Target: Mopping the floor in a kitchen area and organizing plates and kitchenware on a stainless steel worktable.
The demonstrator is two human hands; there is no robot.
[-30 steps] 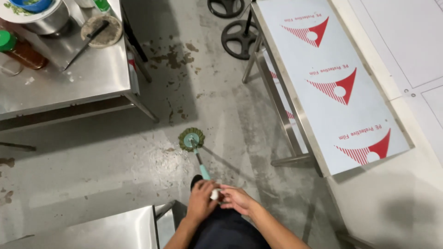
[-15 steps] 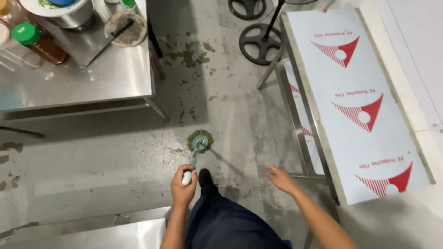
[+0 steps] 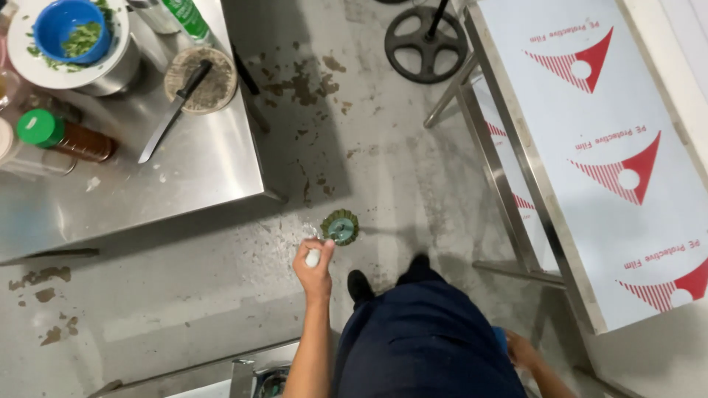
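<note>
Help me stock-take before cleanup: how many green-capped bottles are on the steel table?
2. One green-capped bottle with brown contents lies on its side near the table's left edge; a green bottle stands at the table's top edge, its cap cut off. Others may lie outside the view.

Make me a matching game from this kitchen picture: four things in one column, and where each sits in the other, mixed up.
Things:
1. blue bowl
2. knife
3. round scrubbing brush
4. green-capped bottle

Places:
A. on the floor, at the end of a handle held in the left hand
B. lying on its side on the steel table
C. on a white plate
D. resting across a round block

Pairs: 1-C, 2-D, 3-A, 4-B
</note>
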